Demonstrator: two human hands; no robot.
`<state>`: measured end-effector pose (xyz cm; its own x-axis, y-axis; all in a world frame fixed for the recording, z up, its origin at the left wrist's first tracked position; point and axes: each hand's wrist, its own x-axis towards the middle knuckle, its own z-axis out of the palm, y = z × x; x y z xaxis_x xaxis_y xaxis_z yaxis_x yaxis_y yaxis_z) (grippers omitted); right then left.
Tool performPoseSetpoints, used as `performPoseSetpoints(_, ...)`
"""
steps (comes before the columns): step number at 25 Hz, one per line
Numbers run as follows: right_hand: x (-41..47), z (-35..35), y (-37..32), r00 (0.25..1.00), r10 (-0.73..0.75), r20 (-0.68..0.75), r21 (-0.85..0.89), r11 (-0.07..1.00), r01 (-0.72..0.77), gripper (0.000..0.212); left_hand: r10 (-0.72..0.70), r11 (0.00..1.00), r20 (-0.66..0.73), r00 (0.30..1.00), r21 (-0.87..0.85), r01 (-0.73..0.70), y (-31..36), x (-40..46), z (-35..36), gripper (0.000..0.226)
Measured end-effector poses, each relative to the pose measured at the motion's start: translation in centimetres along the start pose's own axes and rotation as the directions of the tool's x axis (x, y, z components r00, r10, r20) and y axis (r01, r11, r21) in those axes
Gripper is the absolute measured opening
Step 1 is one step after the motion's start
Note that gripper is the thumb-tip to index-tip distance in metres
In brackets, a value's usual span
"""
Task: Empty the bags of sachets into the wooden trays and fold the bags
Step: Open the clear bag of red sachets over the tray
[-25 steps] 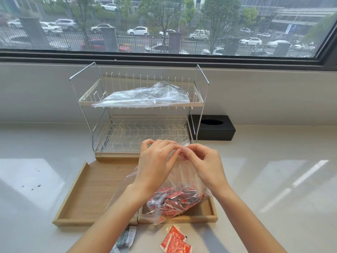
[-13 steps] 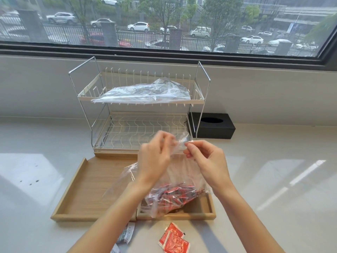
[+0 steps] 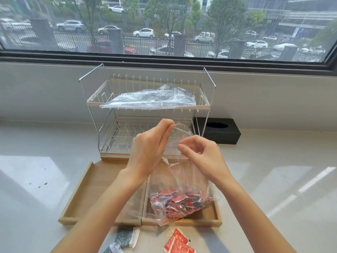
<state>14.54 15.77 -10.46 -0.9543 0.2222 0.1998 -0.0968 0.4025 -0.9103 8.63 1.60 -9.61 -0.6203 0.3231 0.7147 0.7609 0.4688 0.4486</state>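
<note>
Both hands [image 3: 175, 148] pinch the sachet bag's [image 3: 180, 194] mouth above.

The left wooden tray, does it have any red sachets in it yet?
No, the left wooden tray shows only bare wood; the red sachets sit inside the clear bag over the right tray.

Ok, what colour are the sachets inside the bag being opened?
Mostly red, with some dark and white print, the sachets show through the clear bag in the head view.
</note>
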Motion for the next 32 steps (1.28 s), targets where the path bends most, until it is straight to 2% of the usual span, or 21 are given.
performPoseSetpoints(5, 0.2, -0.2, 0.0, 0.999, -0.051, 0.013, 0.004, 0.999, 0.051, 0.006, 0.035, 0.998, 0.014, 0.999, -0.059, -0.034, -0.8, 0.9, -1.1, 0.019)
performPoseSetpoints(8, 0.2, -0.3, 0.0, 0.998, -0.057, 0.012, 0.013, 0.998, 0.057, 0.006, -0.069, 0.978, 0.044, 0.997, -0.196, 0.076, -0.8, 1.3, -1.1, 0.021)
performPoseSetpoints(11, 0.7, -0.3, 0.3, 0.998, -0.038, -0.042, 0.017, 0.999, 0.039, 0.008, -0.196, 0.909, 0.170, 0.966, -0.338, 0.244, -0.7, 1.2, -1.4, 0.022)
performPoseSetpoints(13, 1.2, -0.4, 0.5, 0.997, -0.001, -0.079, 0.041, 0.999, 0.005, 0.010, -0.229, 0.904, 0.243, 0.943, -0.307, 0.299, -1.2, 0.5, -2.2, 0.020)
performPoseSetpoints(16, 1.9, -0.4, 0.8, 0.994, 0.034, -0.103, 0.066, 0.997, -0.027, 0.011, -0.213, 0.947, 0.347, 0.913, -0.155, 0.280, -2.6, -1.4, -3.0, 0.019)
performPoseSetpoints(19, 2.3, -0.2, 1.0, 0.992, 0.040, -0.118, 0.059, 0.998, -0.033, 0.012, -0.254, 0.956, 0.352, 0.901, -0.049, 0.288, -3.8, -3.3, -2.8, 0.009)
performPoseSetpoints(22, 1.9, 0.0, 1.3, 0.997, 0.032, -0.073, 0.045, 0.999, -0.029, 0.005, -0.339, 0.918, 0.304, 0.890, -0.100, 0.384, -4.0, -3.9, -2.6, 0.011)
performPoseSetpoints(25, 0.9, -0.1, 2.1, 1.000, 0.019, 0.017, -0.072, 0.997, -0.018, 0.013, -0.375, 0.883, 0.292, 0.880, -0.177, 0.435, -4.0, -3.5, -2.8, 0.014)
performPoseSetpoints(28, 0.6, -0.3, 2.9, 1.000, 0.021, -0.017, -0.116, 0.993, -0.023, 0.019, -0.397, 0.863, 0.300, 0.867, -0.199, 0.464, -4.1, -2.6, -3.1, 0.018)
performPoseSetpoints(32, 0.9, -0.6, 2.5, 0.998, 0.028, -0.051, -0.078, 0.996, -0.031, 0.021, -0.357, 0.896, 0.294, 0.887, -0.160, 0.414, -4.1, -1.5, -3.5, 0.021)
